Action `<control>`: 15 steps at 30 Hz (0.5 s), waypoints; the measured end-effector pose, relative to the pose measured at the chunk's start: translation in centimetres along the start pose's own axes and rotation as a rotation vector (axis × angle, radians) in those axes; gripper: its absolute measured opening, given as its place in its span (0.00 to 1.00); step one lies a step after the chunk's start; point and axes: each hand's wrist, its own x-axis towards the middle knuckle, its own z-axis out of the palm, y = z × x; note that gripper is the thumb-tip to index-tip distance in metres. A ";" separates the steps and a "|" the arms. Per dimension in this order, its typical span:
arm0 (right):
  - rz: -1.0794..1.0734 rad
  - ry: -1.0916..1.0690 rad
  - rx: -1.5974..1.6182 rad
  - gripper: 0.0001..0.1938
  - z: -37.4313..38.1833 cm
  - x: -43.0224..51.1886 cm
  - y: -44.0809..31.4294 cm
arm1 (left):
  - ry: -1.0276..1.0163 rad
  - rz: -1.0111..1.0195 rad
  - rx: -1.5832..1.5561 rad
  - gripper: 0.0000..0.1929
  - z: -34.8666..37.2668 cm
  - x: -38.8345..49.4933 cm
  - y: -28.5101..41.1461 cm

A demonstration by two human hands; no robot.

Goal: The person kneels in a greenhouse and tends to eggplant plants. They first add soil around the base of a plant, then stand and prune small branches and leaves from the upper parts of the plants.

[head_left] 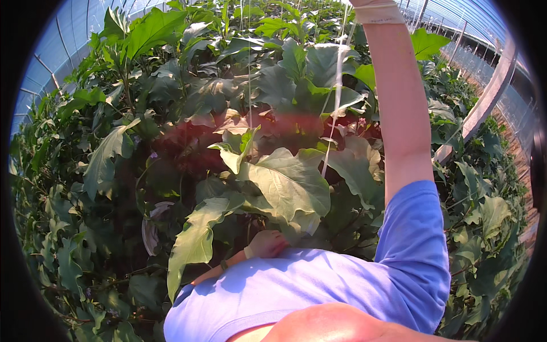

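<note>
My left hand [266,244], in a pale glove, is low in front of my blue shirt, close under a broad eggplant leaf [284,181]. Its fingers are partly hidden and blend into shade, so I cannot tell what it touches or holds. A dark band [224,265] circles that wrist. My right arm reaches straight up at the right; only the pale glove cuff [379,13] shows at the top edge, and the hand itself is out of view. White twine [337,92] hangs just left of this arm, down into the eggplant plants [273,85].
Dense foliage surrounds me on both sides, with small purple flowers [154,154] at left. Another thin string [249,85] hangs mid-view. A slanted pale post [487,107] stands at right beside a brown soil strip [515,137]. Greenhouse film [64,38] curves overhead. A pale crumpled thing [154,228] sits among stems.
</note>
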 end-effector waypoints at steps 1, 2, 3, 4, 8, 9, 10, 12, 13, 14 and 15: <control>0.087 -0.074 0.007 0.12 0.3 1.2 0.4 | -0.056 0.023 0.187 0.05 0.0 -0.4 -0.8; 0.171 -0.161 0.001 0.12 0.7 2.2 0.6 | -0.067 0.031 0.398 0.05 0.2 -1.0 -1.3; 0.245 -0.249 -0.011 0.12 1.1 3.0 0.6 | 0.178 0.105 0.316 0.06 0.5 -1.5 -1.5; 0.294 -0.325 -0.024 0.12 1.4 3.6 0.7 | 0.206 0.094 0.288 0.07 0.3 -1.7 -1.8; 0.416 -0.522 -0.042 0.13 2.9 3.9 0.6 | 0.347 0.114 0.181 0.07 0.0 -2.3 -1.8; 0.437 -0.550 -0.038 0.14 3.1 3.8 0.6 | 0.345 0.103 0.177 0.07 -0.2 -2.4 -1.8; 0.456 -0.569 -0.042 0.14 3.2 3.5 0.6 | 0.349 0.083 0.168 0.07 -0.2 -2.5 -1.7; 0.486 -0.581 -0.028 0.15 2.8 3.3 0.6 | 0.336 0.051 0.125 0.06 -0.4 -2.8 -1.8; 0.497 -0.582 -0.018 0.16 2.5 3.2 0.4 | 0.305 0.028 0.104 0.06 -0.5 -2.9 -2.0; 0.508 -0.569 -0.008 0.17 2.0 3.3 0.1 | 0.300 0.006 0.094 0.07 -0.5 -3.2 -2.1; 0.514 -0.549 0.003 0.17 1.4 3.3 -0.3 | 0.300 -0.009 0.090 0.09 -0.5 -3.3 -2.2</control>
